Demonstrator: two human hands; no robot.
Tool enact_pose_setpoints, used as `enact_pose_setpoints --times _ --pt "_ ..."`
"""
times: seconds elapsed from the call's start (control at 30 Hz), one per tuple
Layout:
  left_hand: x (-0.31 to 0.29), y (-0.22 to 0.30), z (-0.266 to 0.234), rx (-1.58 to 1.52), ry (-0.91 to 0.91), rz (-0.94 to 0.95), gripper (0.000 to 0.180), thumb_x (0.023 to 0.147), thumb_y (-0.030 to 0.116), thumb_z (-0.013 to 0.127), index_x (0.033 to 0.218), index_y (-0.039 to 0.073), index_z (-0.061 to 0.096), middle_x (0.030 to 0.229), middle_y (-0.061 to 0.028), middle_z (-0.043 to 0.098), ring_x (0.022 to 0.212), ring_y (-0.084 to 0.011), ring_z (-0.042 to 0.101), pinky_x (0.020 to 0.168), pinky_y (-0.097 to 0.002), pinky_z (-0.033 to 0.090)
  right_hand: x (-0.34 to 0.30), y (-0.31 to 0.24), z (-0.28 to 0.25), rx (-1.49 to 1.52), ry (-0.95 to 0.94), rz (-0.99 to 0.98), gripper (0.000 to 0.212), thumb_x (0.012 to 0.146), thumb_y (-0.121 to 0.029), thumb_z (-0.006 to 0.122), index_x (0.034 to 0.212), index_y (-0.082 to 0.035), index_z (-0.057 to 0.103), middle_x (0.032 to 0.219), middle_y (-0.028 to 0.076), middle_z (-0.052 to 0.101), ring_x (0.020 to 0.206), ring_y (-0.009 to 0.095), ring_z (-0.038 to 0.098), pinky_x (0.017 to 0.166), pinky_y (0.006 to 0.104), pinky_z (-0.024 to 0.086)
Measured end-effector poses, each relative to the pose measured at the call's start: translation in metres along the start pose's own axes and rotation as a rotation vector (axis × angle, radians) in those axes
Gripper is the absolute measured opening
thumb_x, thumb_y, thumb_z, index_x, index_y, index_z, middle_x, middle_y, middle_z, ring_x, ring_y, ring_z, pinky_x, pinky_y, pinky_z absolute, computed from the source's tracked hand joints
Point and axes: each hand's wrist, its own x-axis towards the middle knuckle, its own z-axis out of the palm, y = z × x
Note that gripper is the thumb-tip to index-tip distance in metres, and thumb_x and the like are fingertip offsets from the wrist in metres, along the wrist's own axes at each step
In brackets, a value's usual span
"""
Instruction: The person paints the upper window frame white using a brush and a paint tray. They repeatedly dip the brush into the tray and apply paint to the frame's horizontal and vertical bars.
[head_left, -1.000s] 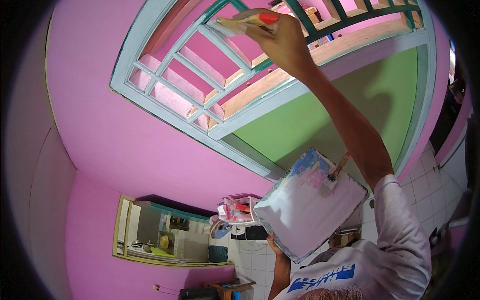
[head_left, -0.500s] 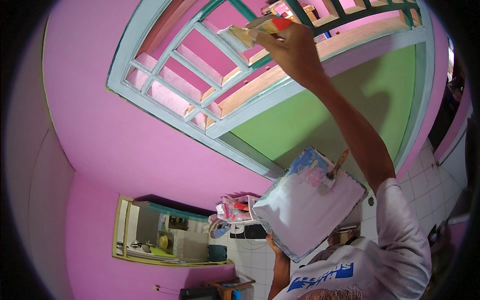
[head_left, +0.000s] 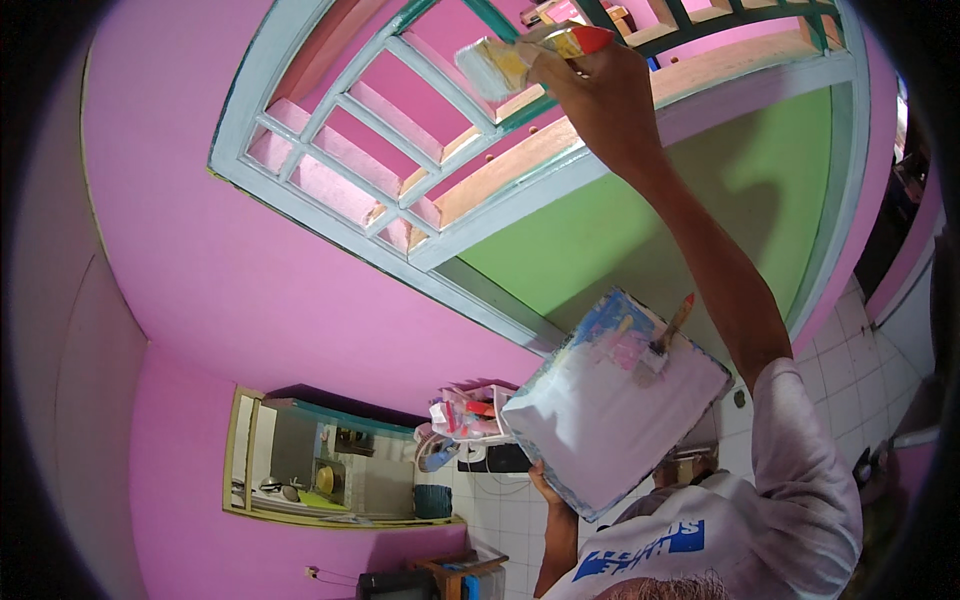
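Your right hand (head_left: 600, 95) grips a paintbrush (head_left: 525, 58), bristles raised against the lattice window frame (head_left: 400, 170); your left hand (head_left: 548, 490) supports a paint board (head_left: 610, 410) beneath (fingers hidden, so I cannot tell their grip).

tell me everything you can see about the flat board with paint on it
The paint board is a flat, roughly square panel, mostly covered in white paint, with blue, pink and yellow smears near its upper corner and a dark, paint-stained rim. It is tilted, with one corner pointing down. The left hand supports it from beneath at the lower edge. A small brush with a reddish handle rests on its upper part, bristles in the paint.
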Motion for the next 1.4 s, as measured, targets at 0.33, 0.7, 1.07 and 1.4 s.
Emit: enact_pose_setpoints --times 0.33,0.7,1.07,1.4 --pt "0.01 -0.009 -0.018 -0.086 -0.026 -0.079 0.056 0.082 0.043 0.056 0.12 0.002 0.052 0.108 -0.0106 0.058 0.1 -0.0242 0.056 0.084 -0.0373 0.047 -0.005 0.001 0.003 -0.048 -0.044 0.039 0.031 0.088 -0.03 0.063 0.077 -0.001 0.066 0.061 0.013 0.064 0.054 0.025 0.064 0.054 0.0378 0.05" --pt "-0.006 0.008 0.009 -0.028 0.094 -0.127 0.057 0.081 0.043 0.056 0.123 0.004 0.052 0.111 -0.0105 0.058 0.102 -0.0243 0.056 0.086 -0.0379 0.047 -0.004 0.01 0.008 -0.012 -0.073 0.149 0.035 0.089 -0.032 0.063 0.071 -0.001 0.063 0.063 0.013 0.065 0.058 0.027 0.066 0.058 0.0385 0.052" --pt "0.005 -0.003 -0.009 -0.142 -0.057 -0.122 0.058 0.081 0.043 0.057 0.123 0.004 0.051 0.112 -0.0106 0.057 0.102 -0.0245 0.056 0.087 -0.0378 0.047 -0.003 0.001 0.012 -0.095 -0.069 -0.002 0.034 0.09 -0.031 0.063 0.075 -0.001 0.065 0.067 0.014 0.066 0.061 0.027 0.067 0.061 0.0379 0.053" --pt "0.007 -0.002 -0.011 -0.103 -0.094 -0.088 0.058 0.08 0.043 0.057 0.122 0.003 0.051 0.111 -0.0107 0.057 0.102 -0.0244 0.056 0.086 -0.0375 0.047 -0.002 -0.003 0.02 0.013 0.051 -0.142 0.024 0.089 -0.024 0.065 0.095 -0.002 0.07 0.082 0.011 0.07 0.071 0.021 0.07 0.066 0.0333 0.055"
